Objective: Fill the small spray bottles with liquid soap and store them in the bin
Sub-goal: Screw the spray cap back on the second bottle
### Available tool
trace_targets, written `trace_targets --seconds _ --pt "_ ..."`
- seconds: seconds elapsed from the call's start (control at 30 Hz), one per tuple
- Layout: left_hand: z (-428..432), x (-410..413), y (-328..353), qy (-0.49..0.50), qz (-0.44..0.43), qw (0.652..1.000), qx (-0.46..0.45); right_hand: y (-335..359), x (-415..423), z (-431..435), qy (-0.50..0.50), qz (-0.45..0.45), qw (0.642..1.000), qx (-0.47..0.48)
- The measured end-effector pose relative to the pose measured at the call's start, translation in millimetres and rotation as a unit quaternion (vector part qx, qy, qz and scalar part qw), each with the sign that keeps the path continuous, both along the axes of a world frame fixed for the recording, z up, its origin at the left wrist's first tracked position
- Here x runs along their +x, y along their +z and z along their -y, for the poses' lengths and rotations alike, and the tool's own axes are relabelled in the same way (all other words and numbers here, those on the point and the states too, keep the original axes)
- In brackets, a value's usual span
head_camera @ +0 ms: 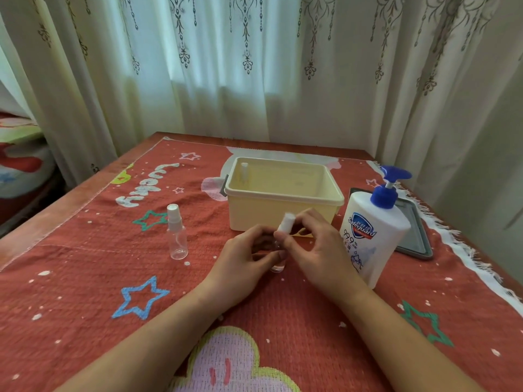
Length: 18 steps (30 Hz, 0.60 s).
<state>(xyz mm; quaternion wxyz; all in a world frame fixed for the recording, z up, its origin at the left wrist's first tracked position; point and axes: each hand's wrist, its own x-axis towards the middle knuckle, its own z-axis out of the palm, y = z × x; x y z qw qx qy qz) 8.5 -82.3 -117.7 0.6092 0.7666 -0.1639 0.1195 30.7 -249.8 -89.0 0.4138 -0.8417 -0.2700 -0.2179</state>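
My left hand (246, 256) grips the clear body of a small spray bottle (278, 265) standing on the red cloth in front of the bin. My right hand (317, 247) pinches that bottle's white spray cap (285, 223) at the top. Most of the bottle is hidden by my fingers. A second small clear spray bottle (177, 232) with a white cap stands upright to the left, untouched. Another small bottle (244, 172) stands inside the cream plastic bin (285, 213), in its far left corner. The white soap pump bottle (373, 236) with a blue pump stands right of my right hand.
A dark grey lid or tray (416, 230) lies flat behind the soap bottle near the cloth's fringed right edge. Patterned curtains (254, 66) hang just behind the table. The red cloth (85, 278) with stars covers the table top.
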Motion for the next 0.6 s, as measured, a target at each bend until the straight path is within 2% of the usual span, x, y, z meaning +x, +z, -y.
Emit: trace_targets --seconds 0.27,0.43,0.6 --pt "-0.1 0.4 -0.5 0.008 -0.001 1.000 0.006 0.0 -2.6 -1.7 -0.034 0.003 0.999 -0.002" --pt "-1.0 0.3 -0.2 0.015 0.006 1.000 0.017 -3.8 -1.8 -3.7 -0.064 -0.043 0.997 -0.015" --pt "0.1 -0.8 0.2 0.011 -0.002 1.000 0.003 -0.9 -1.6 2.7 0.026 -0.066 0.997 0.030"
